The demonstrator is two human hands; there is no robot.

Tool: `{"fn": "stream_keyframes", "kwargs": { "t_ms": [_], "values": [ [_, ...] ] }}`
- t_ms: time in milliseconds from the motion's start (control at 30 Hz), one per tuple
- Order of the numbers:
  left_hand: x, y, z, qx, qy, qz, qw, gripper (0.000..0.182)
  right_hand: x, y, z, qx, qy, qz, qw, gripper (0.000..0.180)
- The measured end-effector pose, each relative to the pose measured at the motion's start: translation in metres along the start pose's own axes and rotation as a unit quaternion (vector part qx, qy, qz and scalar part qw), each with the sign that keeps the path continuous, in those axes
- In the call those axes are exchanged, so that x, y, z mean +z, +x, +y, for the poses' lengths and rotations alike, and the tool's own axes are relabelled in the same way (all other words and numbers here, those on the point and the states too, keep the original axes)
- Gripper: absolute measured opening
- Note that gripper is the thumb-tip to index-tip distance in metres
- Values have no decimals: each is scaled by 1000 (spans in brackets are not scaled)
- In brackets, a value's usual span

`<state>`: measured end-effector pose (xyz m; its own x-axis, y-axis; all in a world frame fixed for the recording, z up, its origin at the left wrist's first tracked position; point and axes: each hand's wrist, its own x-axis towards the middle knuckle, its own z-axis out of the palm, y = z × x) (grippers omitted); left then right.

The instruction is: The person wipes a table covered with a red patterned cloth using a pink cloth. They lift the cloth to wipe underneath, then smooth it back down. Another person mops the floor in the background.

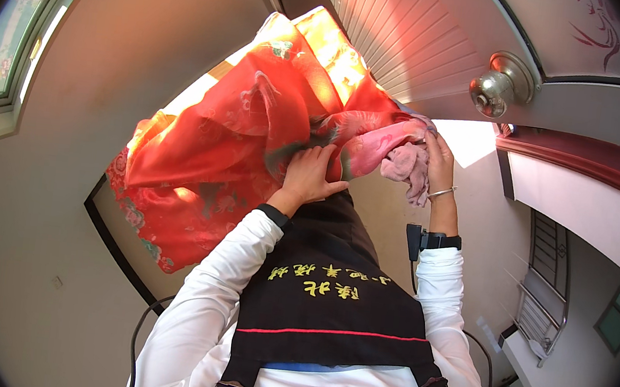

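Observation:
A large red floral cloth spreads in loose folds in front of me, partly in bright sunlight. My left hand rests on its near folds with the thumb stretched out to the side. My right hand grips the bunched right end of the cloth, where the fabric shows pink. A crumpled dusty-pink cloth hangs against the inside of that hand, and its far side is hidden. What lies under the red cloth is mostly covered.
A door with a round metal knob stands at the upper right. A window is at the far left. On the right are a dark red ledge and a metal rack. A black apron covers my front.

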<state>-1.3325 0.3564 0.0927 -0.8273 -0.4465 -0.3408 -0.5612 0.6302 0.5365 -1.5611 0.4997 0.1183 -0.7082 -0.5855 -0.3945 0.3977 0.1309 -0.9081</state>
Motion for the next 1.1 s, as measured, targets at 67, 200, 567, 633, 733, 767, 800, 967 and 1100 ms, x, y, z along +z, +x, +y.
{"fn": "stream_keyframes", "kwargs": {
  "t_ms": [67,200,567,633,733,767,800,967,1100],
  "values": [
    [1,-7,-1,13,12,16,1000,84,6,1,-25,8,6,8,1000,30],
    [-2,-23,-5,36,142,89,985,64,18,-11,-75,27,102,-10,994,47],
    [-125,-26,17,70,-27,427,901,31,-28,-28,-79,-81,-38,-172,981,53],
    [-126,-37,19,65,-45,391,917,26,-46,-37,-62,52,169,-204,963,53],
    [-92,-54,20,164,-73,302,936,16,-78,-51,-23,157,260,-154,940,43],
    [-77,-61,18,178,-51,237,954,16,-86,-52,-3,164,297,-217,915,43],
    [-62,-66,17,178,-59,154,970,15,-93,-56,18,195,226,-41,954,40],
    [-28,-85,10,153,-79,-89,981,21,-109,-62,110,319,6,251,914,41],
    [-86,-65,8,158,-154,-74,972,20,-103,-56,142,303,169,129,929,39]
  ]
}}
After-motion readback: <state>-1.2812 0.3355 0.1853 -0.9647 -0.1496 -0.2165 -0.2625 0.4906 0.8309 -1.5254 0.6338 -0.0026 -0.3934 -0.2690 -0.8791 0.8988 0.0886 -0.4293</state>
